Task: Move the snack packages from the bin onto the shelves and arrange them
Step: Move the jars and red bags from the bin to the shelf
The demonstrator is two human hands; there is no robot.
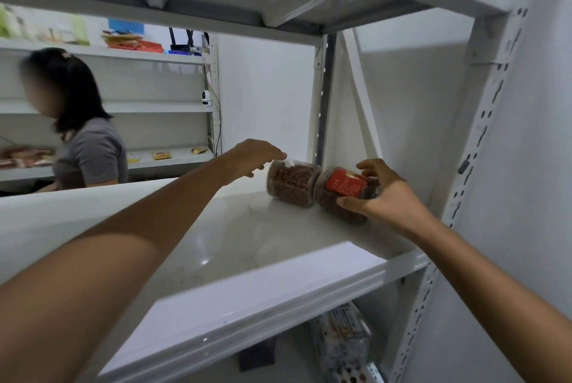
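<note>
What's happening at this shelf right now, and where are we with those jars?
A person is setting two clear jars of brown snacks at the back right of the white shelf. The right hand grips the red-labelled jar, which sits close against the plain jar. The left hand reaches over the plain jar with its fingertips at the jar's top edge. I cannot tell whether the jars stand upright. More snack packages sit on the shelf below.
</note>
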